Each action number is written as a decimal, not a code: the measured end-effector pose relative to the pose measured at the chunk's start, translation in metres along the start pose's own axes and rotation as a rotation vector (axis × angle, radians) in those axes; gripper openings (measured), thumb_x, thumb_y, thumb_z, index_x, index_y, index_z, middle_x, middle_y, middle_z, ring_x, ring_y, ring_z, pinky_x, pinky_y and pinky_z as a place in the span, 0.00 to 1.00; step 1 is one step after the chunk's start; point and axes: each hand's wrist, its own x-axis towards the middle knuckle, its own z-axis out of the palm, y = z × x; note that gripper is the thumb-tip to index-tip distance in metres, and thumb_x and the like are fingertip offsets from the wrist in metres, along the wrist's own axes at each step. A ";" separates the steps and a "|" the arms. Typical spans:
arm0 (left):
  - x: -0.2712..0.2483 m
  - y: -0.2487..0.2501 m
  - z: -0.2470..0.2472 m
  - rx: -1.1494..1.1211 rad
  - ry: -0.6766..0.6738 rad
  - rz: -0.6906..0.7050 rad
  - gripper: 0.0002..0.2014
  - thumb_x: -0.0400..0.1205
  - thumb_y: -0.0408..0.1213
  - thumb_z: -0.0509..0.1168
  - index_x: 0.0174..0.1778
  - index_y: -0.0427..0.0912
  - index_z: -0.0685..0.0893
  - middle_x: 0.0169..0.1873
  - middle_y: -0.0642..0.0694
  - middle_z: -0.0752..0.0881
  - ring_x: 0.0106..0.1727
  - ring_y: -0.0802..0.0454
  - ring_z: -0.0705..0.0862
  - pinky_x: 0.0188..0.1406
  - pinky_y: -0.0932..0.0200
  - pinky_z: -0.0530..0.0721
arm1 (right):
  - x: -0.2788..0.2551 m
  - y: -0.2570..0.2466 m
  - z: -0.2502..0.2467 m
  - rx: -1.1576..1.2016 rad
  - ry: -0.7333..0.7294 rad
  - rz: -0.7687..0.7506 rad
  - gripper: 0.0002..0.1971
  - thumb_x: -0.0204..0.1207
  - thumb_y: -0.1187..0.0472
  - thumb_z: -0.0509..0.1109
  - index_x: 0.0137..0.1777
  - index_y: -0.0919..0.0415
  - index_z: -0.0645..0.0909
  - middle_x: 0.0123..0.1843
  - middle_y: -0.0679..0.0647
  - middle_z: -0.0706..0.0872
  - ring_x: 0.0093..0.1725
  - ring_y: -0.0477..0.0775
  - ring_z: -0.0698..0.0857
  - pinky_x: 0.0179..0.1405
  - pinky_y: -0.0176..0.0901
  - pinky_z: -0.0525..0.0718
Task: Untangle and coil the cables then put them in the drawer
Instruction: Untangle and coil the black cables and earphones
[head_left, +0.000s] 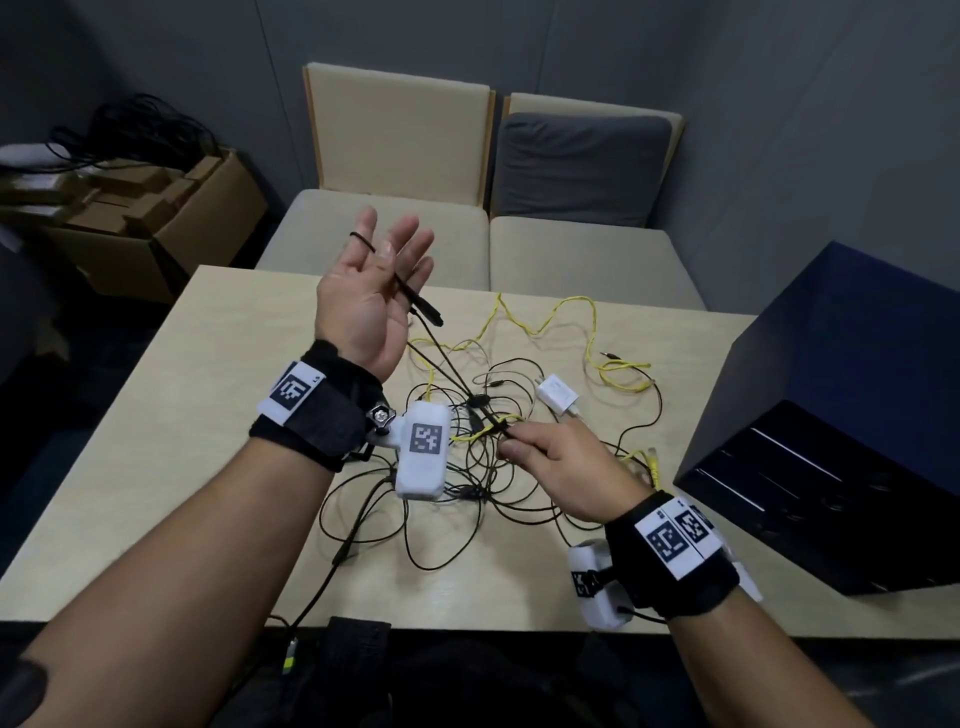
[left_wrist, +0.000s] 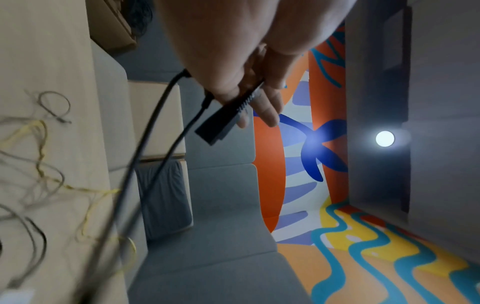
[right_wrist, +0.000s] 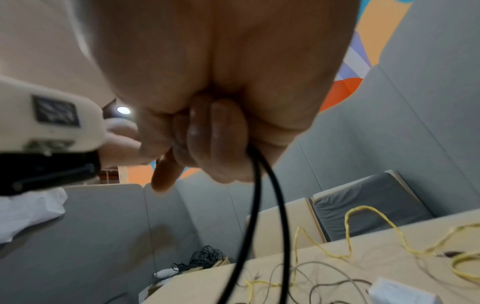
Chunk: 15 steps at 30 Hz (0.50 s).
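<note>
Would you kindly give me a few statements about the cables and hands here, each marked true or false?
1. The right hand pinches a black cable. True.
2. The left hand is balled into a fist. False: its fingers are spread, the black cable looped over one.
3. The yellow cable lies on the table. True.
4. The white charger sits inside the dark drawer unit. False: it lies on the table among the cables.

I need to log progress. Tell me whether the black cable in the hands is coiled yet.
Not coiled. The black cable runs as straight strands from the raised left hand to the right hand.
</note>
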 end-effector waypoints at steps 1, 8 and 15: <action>0.001 -0.001 -0.002 0.083 -0.001 0.021 0.24 0.88 0.25 0.50 0.81 0.39 0.60 0.54 0.43 0.86 0.54 0.50 0.89 0.63 0.53 0.83 | -0.003 -0.002 -0.003 0.000 -0.001 -0.015 0.14 0.83 0.52 0.64 0.37 0.57 0.76 0.29 0.50 0.76 0.33 0.49 0.74 0.39 0.50 0.76; -0.016 -0.027 -0.018 0.986 -0.359 0.028 0.19 0.85 0.21 0.54 0.70 0.39 0.74 0.44 0.45 0.87 0.38 0.58 0.88 0.47 0.62 0.87 | -0.016 -0.016 -0.059 0.048 0.274 -0.125 0.07 0.77 0.56 0.70 0.44 0.57 0.87 0.31 0.49 0.85 0.32 0.46 0.79 0.34 0.35 0.74; -0.040 -0.034 0.002 1.149 -0.591 -0.247 0.14 0.89 0.31 0.51 0.59 0.33 0.81 0.31 0.46 0.79 0.19 0.64 0.74 0.20 0.75 0.69 | -0.003 -0.018 -0.102 -0.050 0.469 -0.181 0.04 0.76 0.61 0.73 0.42 0.59 0.87 0.31 0.47 0.85 0.34 0.47 0.82 0.34 0.33 0.75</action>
